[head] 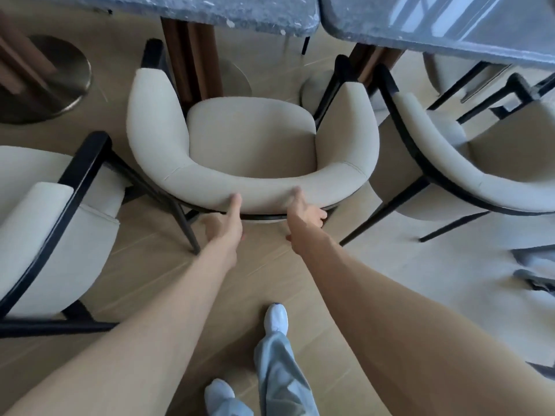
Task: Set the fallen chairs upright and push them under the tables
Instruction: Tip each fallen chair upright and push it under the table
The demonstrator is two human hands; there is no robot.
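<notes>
A cream upholstered armchair (249, 136) with a black frame stands upright in the middle, facing a grey stone table (210, 10) on a wooden pedestal. Its curved backrest is toward me. My left hand (225, 223) grips the back rim from behind, thumb on top of the padding. My right hand (304, 213) grips the same rim a little to the right, thumb up on the cushion and fingers curled under the black frame. The chair's front reaches the pedestal, with the seat still outside the table edge.
A second cream chair (45, 229) stands close on the left, a third (480, 163) close on the right by another grey table (450, 25). A round metal pedestal base (51, 76) sits far left. My feet stand on the wood floor (150, 265) below.
</notes>
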